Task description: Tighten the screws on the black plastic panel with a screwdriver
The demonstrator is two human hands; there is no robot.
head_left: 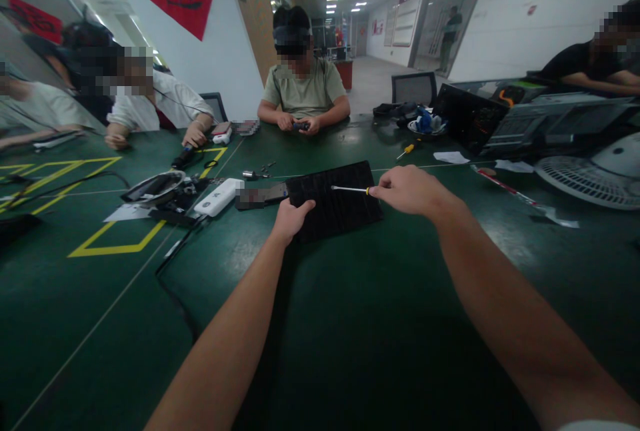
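Note:
A flat black rectangular panel (345,214) with raised lines across it is tilted over the green table in front of me. My left hand (291,221) grips its left edge, the thumb lying on top and the other fingers hidden beneath. Between the fingers of my right hand (407,189) is a screwdriver (351,189) with a yellow handle end and a thin metal shaft. The shaft points left across the panel's upper face; whether its tip touches the surface I cannot tell. A dark phone-like object (263,197) is just left of the panel.
A white power-bank-like box (219,197) and a dark device with cables (157,191) lie to the left. Farther back are a yellow-handled screwdriver (406,151) and small metal parts (257,174). A white fan (595,174) is at right. Several people sit around the green table (360,351).

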